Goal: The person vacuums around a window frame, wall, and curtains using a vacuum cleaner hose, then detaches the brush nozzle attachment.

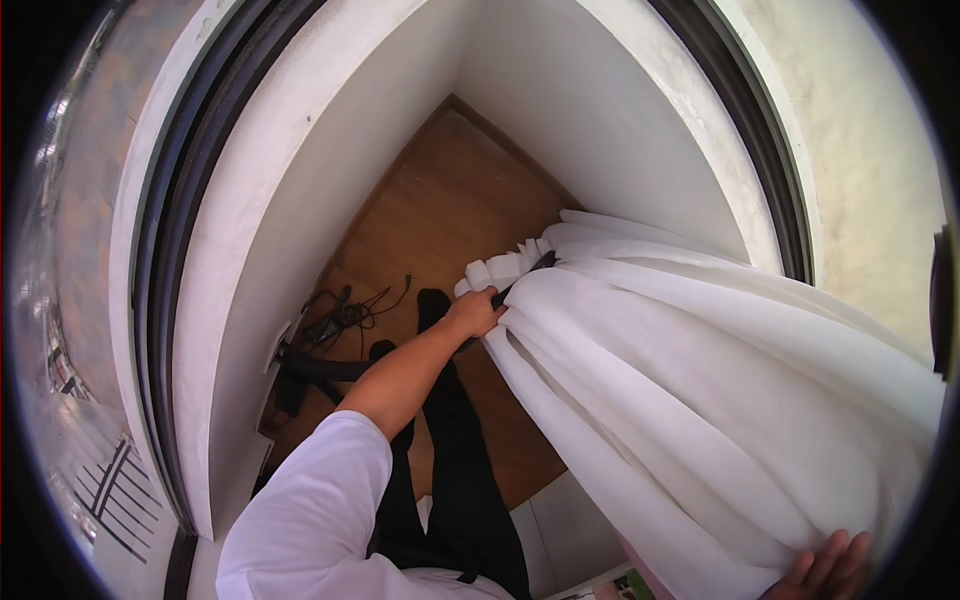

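Observation:
My left hand (475,312) is closed around a dark tube-like object (512,290), beside the gathered upper edge of a long white curtain (640,330). The far end of the dark object reaches into the curtain folds. The curtain spreads from there toward the lower right. At the bottom right, my right hand (830,568) rests against the curtain with its fingers apart; its palm is partly cut off by the frame.
A wooden floor (450,190) lies between white walls. Tangled black cables (350,312) and a thick dark hose (320,366) are at the left wall. My legs (465,470) in black trousers are below. Dark frame tracks (170,200) curve along the left side.

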The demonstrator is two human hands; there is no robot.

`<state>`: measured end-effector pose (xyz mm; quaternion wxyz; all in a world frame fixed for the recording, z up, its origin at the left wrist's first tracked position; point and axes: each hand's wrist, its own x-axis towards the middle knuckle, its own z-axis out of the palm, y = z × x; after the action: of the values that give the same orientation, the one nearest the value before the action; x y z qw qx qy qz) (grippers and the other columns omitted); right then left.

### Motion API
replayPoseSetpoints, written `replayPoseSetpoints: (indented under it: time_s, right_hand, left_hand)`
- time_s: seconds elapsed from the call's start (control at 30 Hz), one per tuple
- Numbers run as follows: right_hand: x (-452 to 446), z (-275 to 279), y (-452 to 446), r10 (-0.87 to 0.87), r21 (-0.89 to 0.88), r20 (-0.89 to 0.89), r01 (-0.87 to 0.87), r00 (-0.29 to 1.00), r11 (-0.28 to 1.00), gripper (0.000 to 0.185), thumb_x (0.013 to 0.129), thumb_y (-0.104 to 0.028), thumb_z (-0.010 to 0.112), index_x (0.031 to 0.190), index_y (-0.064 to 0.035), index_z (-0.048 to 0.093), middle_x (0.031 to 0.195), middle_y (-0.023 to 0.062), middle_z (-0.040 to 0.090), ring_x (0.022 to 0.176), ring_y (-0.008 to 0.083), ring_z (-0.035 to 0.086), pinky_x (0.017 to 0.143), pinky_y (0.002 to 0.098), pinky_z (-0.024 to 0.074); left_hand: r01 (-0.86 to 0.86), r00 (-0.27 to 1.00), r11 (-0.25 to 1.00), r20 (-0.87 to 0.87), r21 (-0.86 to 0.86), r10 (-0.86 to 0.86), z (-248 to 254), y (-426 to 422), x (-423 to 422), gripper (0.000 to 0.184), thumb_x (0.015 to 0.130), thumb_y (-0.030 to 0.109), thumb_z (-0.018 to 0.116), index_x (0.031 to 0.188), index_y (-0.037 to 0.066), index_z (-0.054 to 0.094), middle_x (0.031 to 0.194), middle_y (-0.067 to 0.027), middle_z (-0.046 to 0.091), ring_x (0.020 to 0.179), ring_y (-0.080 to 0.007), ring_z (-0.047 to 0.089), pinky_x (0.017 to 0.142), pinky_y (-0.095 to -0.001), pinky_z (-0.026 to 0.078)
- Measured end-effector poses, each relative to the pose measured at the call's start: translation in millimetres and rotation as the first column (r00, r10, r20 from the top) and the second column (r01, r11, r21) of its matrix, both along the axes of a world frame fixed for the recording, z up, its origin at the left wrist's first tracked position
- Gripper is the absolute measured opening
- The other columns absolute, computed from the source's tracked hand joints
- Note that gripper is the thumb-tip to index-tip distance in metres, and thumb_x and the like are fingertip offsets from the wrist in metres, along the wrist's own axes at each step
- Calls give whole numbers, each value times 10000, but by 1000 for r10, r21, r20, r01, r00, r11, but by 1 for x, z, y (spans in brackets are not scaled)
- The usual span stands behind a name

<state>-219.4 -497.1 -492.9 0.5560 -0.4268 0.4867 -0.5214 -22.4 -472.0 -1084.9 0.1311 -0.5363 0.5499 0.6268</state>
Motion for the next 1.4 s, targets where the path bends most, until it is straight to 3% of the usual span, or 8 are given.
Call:
replayPoseSetpoints:
  time_s: [0.2,0.27,0.4,0.53,0.67,0.9,1.33,1.4]
  right_hand:
    - [38,-34,-61,220,9,153,-224,963,974,301,1052,-366,449,944,-91,503,1686,204,156,1579,329,90,1259,499,88]
    - [63,-54,-42,-366,-237,-137,328,921,914,403,909,-397,679,793,-166,370,1676,279,65,1577,385,-10,1261,499,4]
    - [83,-73,-6,206,305,-895,206,397,930,447,709,-295,833,898,-118,468,1634,314,215,1551,417,162,1248,501,126]
    - [96,-112,-20,217,530,-636,215,740,820,537,708,-277,818,1087,-61,504,1564,278,368,1438,427,399,1158,469,363]
    - [73,-119,-72,-270,29,-364,301,891,953,366,865,-203,709,1118,-15,523,1623,281,248,1526,451,219,1212,527,272]
    - [-97,-98,-83,-666,-153,-639,785,385,601,348,889,-209,743,1171,-45,621,1106,29,553,1014,148,492,960,357,393]
    - [-163,-81,-20,-277,-228,-959,743,-60,629,498,870,-293,761,1217,37,625,1139,117,641,1172,253,542,1051,377,377]
    - [-150,-82,-18,-113,-218,-974,685,-196,695,454,887,-283,738,1197,28,624,1154,138,653,1224,285,540,1094,413,354]
  left_hand:
    - [174,978,985,-120,11,-172,24,56,-15,470,950,391,613,1290,69,578,1094,-236,718,1079,-411,676,969,-495,525]
    - [224,966,973,-145,54,-214,30,80,-28,477,948,394,616,1297,72,579,1112,-239,713,1096,-394,674,973,-498,522]
    - [169,981,976,-121,141,-152,34,100,-38,495,935,406,648,1309,87,585,1194,-218,693,1163,-373,646,1021,-471,499]
    - [211,966,977,-153,12,-207,25,103,-38,556,929,454,635,1325,69,579,1150,-228,705,1131,-391,657,996,-493,504]
    - [226,964,968,-170,106,-206,37,107,-26,575,954,484,617,1317,40,588,1221,-225,677,1173,-378,637,1029,-463,488]
    - [71,987,995,-152,67,-60,41,61,59,750,908,658,589,1355,56,608,1248,-228,668,1236,-378,594,1052,-435,469]
    - [-467,855,835,-93,292,511,6,-64,148,633,938,596,631,1238,40,669,1012,-126,729,865,-223,716,782,-365,550]
    - [-348,937,926,-14,-143,350,-8,-62,140,685,950,642,568,1258,35,653,1088,-172,726,995,-313,703,877,-417,535]
